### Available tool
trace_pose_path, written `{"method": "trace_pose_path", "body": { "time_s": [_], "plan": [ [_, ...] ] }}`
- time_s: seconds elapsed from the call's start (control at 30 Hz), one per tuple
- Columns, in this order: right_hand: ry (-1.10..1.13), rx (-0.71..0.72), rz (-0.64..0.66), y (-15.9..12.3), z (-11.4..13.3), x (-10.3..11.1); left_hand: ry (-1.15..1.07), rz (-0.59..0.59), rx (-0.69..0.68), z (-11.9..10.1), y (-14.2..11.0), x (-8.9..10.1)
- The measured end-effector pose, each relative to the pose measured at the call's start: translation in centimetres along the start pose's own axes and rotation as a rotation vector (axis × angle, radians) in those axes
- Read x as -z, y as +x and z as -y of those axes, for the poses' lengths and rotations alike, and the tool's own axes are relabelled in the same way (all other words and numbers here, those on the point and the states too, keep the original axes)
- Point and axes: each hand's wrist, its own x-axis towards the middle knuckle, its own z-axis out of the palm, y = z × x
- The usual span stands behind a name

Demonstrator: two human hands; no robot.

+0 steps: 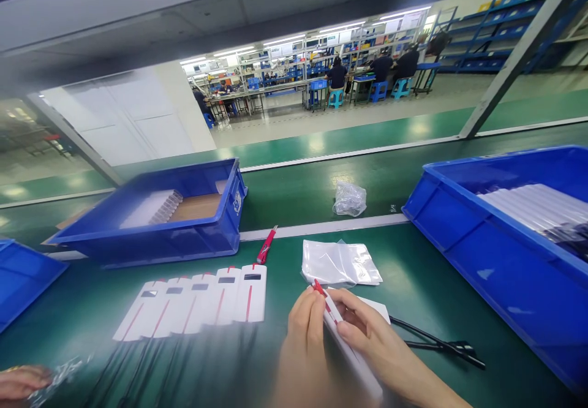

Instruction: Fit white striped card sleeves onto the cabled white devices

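Observation:
My left hand (307, 337) and my right hand (379, 340) both grip a slim white device with red trim (356, 362), turned on its edge. The left fingers close on its red-tipped end, and the right thumb presses its side. Partly hidden behind my right hand lies another white piece (374, 307), with black rods (436, 343) reaching out to the right. Just beyond my hands is a stack of clear plastic bags (340, 262). To the left, several white devices (250, 294) with dark windows and red stripes lie in an overlapping row, thin black rods towards me.
A red utility knife (266, 245) lies behind the row. Blue bins (174, 242) stand at left and right (500, 285), holding white items. Crumpled plastic (349, 198) lies farther back. Another person's hand (22, 382) touches clear film at lower left. A slanted post (514, 65) rises at right.

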Motion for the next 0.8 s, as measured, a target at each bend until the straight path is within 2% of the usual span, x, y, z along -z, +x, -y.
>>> {"method": "trace_pose_path", "body": {
  "time_s": [0.07, 0.13, 0.2, 0.27, 0.33, 0.37, 0.4, 0.43, 0.47, 0.6, 0.63, 0.67, 0.7, 0.73, 0.8],
  "plan": [
    [0.018, -0.025, -0.003, 0.1, -0.2, 0.0, 0.045, 0.109, 0.009, 0.7, 0.1, 0.4],
    [0.082, -0.058, -0.029, 0.1, -0.5, 0.0, 0.082, 0.270, 0.016, 1.6, 0.6, 1.1],
    [0.216, -0.142, -0.088, 0.1, -0.9, 0.0, 0.063, 0.415, 0.018, 2.5, 1.3, 1.4],
    [0.385, -0.218, -0.144, 0.1, -1.6, -0.1, -0.012, 0.499, 0.038, 3.1, 1.6, 1.0],
    [0.503, -0.207, -0.150, 0.3, -2.4, -0.2, -0.089, 0.562, 0.100, 3.7, 1.3, 0.7],
    [0.524, -0.168, -0.139, 0.3, -2.9, -0.2, -0.112, 0.595, 0.140, 4.1, 0.8, 1.4],
    [0.527, -0.127, -0.129, 0.4, -3.3, -0.2, -0.123, 0.630, 0.174, 4.8, 0.2, 3.0],
    [0.516, -0.097, -0.122, 0.5, -3.8, -0.1, -0.119, 0.667, 0.202, 5.7, -0.5, 5.6],
    [0.499, -0.075, -0.120, 0.5, -4.2, 0.1, -0.100, 0.690, 0.210, 6.8, -1.4, 9.4],
    [0.417, 0.013, -0.176, 0.2, -5.4, 1.2, -0.063, 0.732, 0.112, 12.0, -4.5, 29.5],
    [0.392, 0.044, -0.211, 0.1, -5.6, 1.5, -0.061, 0.719, 0.108, 13.2, -5.1, 33.6],
    [0.366, 0.080, -0.254, -0.1, -5.8, 1.6, -0.061, 0.706, 0.102, 14.4, -5.8, 36.7],
    [0.339, 0.119, -0.299, -0.3, -6.0, 1.5, -0.061, 0.707, 0.097, 15.7, -6.5, 38.8],
    [0.310, 0.157, -0.337, -0.5, -6.3, 1.2, -0.059, 0.709, 0.086, 17.1, -7.4, 40.1],
    [0.252, 0.218, -0.384, -0.9, -6.5, -0.1, -0.054, 0.707, 0.029, 20.7, -9.5, 41.3]
  ]
}}
